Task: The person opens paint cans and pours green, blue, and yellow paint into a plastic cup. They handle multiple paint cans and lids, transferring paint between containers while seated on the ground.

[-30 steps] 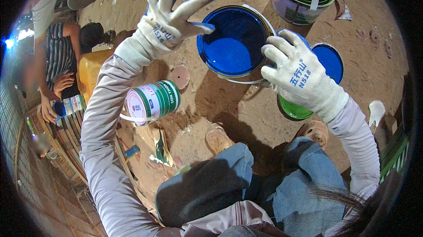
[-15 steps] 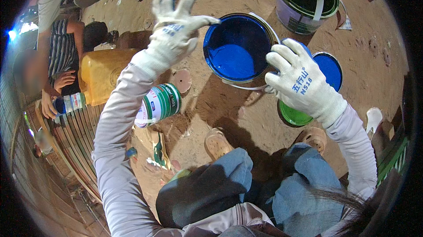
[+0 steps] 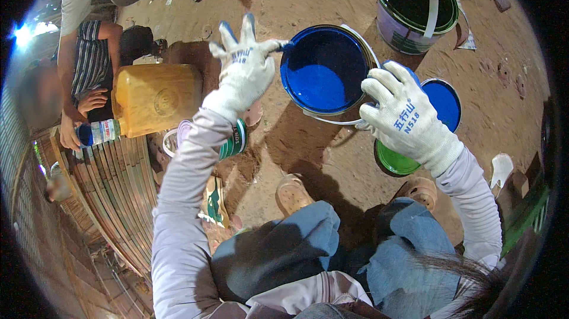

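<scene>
A bucket [image 3: 325, 46] of blue paint with a white handle stands on the dirt floor in front of me, its inner wall coated dark blue. My left hand [image 3: 244, 73], in a white knitted glove with blue on the fingers, is spread open at its left side. The thumb reaches to the rim; I cannot tell if it presses on it. On the right side, my right hand [image 3: 410, 118], gloved alike, has its fingers curled at the bucket's rim and handle. Partly behind that hand lie a blue round lid or tin [image 3: 443, 104] and a green one [image 3: 397, 160].
A dark green paint bucket [image 3: 391, 25] stands beyond, at the far right. A green-and-white can [image 3: 233, 142] lies on its side under my left forearm. Left stands a yellow jerrycan [image 3: 160, 102], beside another person's hand [image 3: 70, 133] holding a small blue-ended can [image 3: 102, 133].
My left hand has come down and slightly right, fingers still spread. The whole view has shifted a little. My right hand stays at the bucket's right side.
</scene>
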Available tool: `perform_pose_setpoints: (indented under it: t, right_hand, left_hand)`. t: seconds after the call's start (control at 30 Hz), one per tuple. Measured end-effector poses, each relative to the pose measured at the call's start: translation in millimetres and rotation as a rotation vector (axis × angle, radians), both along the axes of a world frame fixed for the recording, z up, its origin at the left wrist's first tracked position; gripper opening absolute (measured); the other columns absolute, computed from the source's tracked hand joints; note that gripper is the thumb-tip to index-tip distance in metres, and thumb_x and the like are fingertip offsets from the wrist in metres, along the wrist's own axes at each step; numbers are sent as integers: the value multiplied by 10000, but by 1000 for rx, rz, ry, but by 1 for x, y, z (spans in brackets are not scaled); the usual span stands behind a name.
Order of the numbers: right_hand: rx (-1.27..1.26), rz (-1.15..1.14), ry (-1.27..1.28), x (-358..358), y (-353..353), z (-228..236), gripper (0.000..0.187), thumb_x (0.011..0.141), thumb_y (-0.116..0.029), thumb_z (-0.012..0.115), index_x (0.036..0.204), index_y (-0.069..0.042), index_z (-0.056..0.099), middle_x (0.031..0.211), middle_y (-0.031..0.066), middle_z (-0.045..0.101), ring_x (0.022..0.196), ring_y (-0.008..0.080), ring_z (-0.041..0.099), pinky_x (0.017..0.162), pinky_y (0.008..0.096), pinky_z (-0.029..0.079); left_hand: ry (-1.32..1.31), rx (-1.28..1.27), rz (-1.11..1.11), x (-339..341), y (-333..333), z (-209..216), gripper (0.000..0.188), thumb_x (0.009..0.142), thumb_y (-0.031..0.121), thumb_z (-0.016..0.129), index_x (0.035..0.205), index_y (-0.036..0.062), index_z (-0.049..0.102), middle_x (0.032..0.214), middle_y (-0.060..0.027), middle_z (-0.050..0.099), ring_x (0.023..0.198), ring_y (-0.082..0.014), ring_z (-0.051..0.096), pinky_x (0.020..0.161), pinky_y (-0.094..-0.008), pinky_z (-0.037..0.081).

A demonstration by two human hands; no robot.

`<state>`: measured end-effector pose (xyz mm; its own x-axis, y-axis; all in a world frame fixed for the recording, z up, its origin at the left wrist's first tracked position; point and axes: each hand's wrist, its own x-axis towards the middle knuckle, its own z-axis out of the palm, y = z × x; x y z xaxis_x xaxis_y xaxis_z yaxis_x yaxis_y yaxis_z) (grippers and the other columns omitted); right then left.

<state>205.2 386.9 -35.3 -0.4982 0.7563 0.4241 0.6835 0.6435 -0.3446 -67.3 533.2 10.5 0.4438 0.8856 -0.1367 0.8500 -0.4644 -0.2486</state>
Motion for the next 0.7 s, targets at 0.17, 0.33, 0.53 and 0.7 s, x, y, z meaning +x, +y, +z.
perform_pose_setpoints:
  t: [0.17, 0.33, 0.53, 0.7]
  right_hand:
    - [43, -28, 28, -3, -2, -1, 218, 722, -215, 725, 902, -105, 671, 1125, 155, 674, 1180, 338, 616, 1071, 522, 456]
    - [41, -41, 35, -4, -4, -4, 228, 667, -204, 737, 844, -92, 647, 1104, 135, 633, 1173, 331, 604, 1071, 519, 456]
    - [53, -44, 41, -5, -5, -1, 242, 634, -183, 744, 828, -87, 636, 1087, 133, 627, 1163, 333, 601, 1065, 515, 457]
    - [23, -48, -48, -3, -7, 3, 225, 740, -289, 747, 871, -110, 707, 1105, 134, 678, 1190, 318, 604, 1087, 505, 432]
  left_hand:
    - [-52, -101, 245, 4, -40, 7, 390, 953, 226, 548, 1299, 313, 705, 1641, -272, 295, 1468, -659, 144, 1150, -783, 143]
    - [-184, -188, 365, -11, -54, 6, 392, 970, 246, 503, 1302, 170, 698, 1552, -312, 417, 1462, -571, 296, 1228, -644, 175]
    - [-528, -449, 372, -31, -54, 11, 359, 975, 187, 507, 1253, 68, 699, 1312, -250, 626, 1327, -419, 517, 1195, -477, 267]
    - [-593, -433, 89, -13, -41, 20, 397, 896, 115, 550, 1204, 257, 757, 1493, -222, 513, 1486, -436, 345, 1254, -606, 89]
